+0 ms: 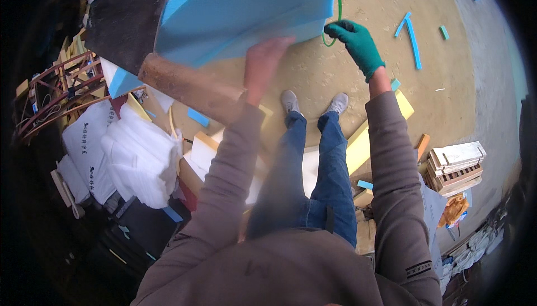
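Note:
In a green glove, my right hand (361,48) is closed at the corner of a large blue foam sheet (251,12). A thin green strap (339,5) loops at its fingertips and runs up along the sheet's right edge. My bare left hand (266,63) is smeared by motion near the sheet's lower edge. Its fingers point to the right, but whether they touch the foam or hold anything does not show. Close to my left wrist lies a long brown beam-like piece (193,88), its end partly behind my sleeve. A black panel (127,26) adjoins the sheet on the left.
Blue foam strips (413,43) lie on the tan floor (442,93) to the right. Stacked wooden pieces (456,166) stand at lower right. White wrapped bundles (142,155) and a reddish metal frame (61,88) crowd the left. A yellow foam strip (361,149) lies beside my legs.

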`<state>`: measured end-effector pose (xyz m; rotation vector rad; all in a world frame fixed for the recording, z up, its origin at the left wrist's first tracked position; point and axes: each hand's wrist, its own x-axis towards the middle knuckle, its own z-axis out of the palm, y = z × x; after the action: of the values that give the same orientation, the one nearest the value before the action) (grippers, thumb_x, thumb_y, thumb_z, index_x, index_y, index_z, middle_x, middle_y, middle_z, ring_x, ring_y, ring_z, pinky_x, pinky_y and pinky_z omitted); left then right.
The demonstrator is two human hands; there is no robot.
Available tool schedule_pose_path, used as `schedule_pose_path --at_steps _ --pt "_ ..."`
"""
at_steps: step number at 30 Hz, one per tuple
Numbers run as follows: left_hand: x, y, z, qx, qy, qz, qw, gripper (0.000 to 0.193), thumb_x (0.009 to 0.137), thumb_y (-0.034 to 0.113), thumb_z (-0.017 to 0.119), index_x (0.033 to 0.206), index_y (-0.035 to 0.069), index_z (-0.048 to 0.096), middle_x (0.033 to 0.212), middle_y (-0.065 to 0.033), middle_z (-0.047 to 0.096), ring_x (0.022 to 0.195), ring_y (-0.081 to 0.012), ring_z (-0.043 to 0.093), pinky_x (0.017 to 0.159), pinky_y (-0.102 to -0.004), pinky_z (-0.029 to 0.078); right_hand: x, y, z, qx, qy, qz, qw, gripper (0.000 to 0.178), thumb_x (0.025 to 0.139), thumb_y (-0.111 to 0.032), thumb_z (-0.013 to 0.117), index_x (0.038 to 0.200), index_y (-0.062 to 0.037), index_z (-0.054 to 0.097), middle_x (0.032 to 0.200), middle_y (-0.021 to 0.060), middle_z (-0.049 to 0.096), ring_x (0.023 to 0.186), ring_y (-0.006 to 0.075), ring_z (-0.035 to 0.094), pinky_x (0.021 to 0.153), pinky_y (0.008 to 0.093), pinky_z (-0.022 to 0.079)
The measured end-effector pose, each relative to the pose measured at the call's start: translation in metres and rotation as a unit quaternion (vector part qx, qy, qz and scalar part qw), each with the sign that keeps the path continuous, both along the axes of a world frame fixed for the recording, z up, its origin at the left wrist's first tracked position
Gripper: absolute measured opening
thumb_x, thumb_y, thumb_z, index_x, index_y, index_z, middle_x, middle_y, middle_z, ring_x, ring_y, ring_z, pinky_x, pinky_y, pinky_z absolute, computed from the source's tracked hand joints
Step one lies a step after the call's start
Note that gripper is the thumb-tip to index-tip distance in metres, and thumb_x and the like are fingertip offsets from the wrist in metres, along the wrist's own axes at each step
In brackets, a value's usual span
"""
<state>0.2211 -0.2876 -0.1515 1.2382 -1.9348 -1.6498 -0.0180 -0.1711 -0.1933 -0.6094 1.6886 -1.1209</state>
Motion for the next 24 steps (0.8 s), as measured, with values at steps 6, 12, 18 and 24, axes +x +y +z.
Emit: schedule_pose_path --at_steps 6,12,18,24 --pt "-0.036 -0.015 -0.040 -0.083 -0.073 -0.080 0.991 0.035 0.107 0.028 0.066 0.126 0.001 0.078 0.121 -0.0082 0.081 0.112 -0.0154 0.072 0.100 -0.0335 0.054 0.016 -0.017 -0.041 -0.022 -0.135 -0.060 0.989 0.035 0.103 -0.031 0.071 0.127 -0.0052 0.071 0.115 0.0058 0.079 0.103 0.0164 0.075 0.087 0.0304 0.055" --pt "-0.050 -0.016 -0.048 -0.095 -0.032 -0.018 0.995 0.041 0.108 0.034 0.060 0.121 0.001 0.078 0.112 -0.0142 0.081 0.103 -0.0302 0.077 0.095 -0.0375 0.056 0.009 -0.034 -0.031 -0.070 -0.181 -0.170 0.966 0.032 0.096 -0.022 0.076 0.121 -0.0016 0.072 0.103 0.0065 0.077 0.094 0.0161 0.075 0.083 0.0308 0.057" --pt "-0.056 -0.010 -0.041 0.012 0.036 0.017 0.999 0.034 0.109 0.027 0.064 0.127 0.002 0.078 0.117 -0.0087 0.080 0.104 -0.0151 0.074 0.096 -0.0331 0.057 -0.004 -0.040 -0.039 -0.134 -0.121 -0.139 0.974 0.041 0.097 -0.021 0.077 0.131 0.0004 0.069 0.112 0.0093 0.078 0.101 0.0185 0.076 0.089 0.0328 0.059" --pt "-0.051 -0.001 -0.056 -0.038 -0.026 0.012 0.999 0.035 0.109 0.027 0.063 0.128 0.002 0.078 0.114 -0.0063 0.080 0.102 -0.0135 0.071 0.094 -0.0303 0.054 -0.001 -0.041 -0.029 -0.099 0.022 -0.142 0.985 0.045 0.095 -0.029 0.077 0.131 -0.0044 0.072 0.111 0.0070 0.078 0.101 0.0198 0.074 0.090 0.0345 0.058"
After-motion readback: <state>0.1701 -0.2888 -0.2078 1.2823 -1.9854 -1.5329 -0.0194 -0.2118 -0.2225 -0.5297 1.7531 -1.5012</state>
